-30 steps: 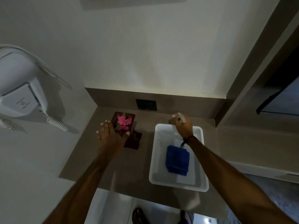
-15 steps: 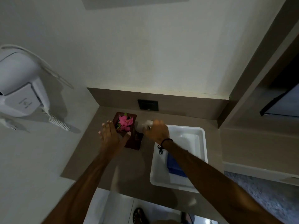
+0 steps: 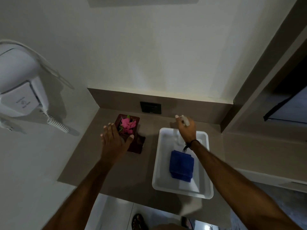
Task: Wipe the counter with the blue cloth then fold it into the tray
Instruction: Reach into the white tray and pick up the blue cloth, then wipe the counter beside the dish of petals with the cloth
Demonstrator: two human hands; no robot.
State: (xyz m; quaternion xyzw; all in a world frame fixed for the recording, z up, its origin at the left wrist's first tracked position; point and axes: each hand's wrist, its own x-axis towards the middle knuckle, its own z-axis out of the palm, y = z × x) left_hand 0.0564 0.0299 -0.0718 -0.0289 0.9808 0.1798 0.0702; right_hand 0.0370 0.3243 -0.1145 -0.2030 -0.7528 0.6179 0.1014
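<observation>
The blue cloth lies folded in the middle of the white tray on the brown counter. My right hand hovers over the tray's far end, closed around a small white bottle whose pale tip sticks out above my fingers. The hand is beyond the cloth and does not touch it. My left hand is spread open, palm down, over the near edge of a dark red dish, holding nothing.
The dark red dish holds pink flowers at the counter's back left. A black wall socket sits behind it. A white wall-mounted hair dryer with a coiled cord hangs at left. A cabinet rises at right.
My right hand, with the bottle, swung left toward the flower dish and has come back right over the tray's far end. My left hand has barely moved. The cloth stays in the tray.
</observation>
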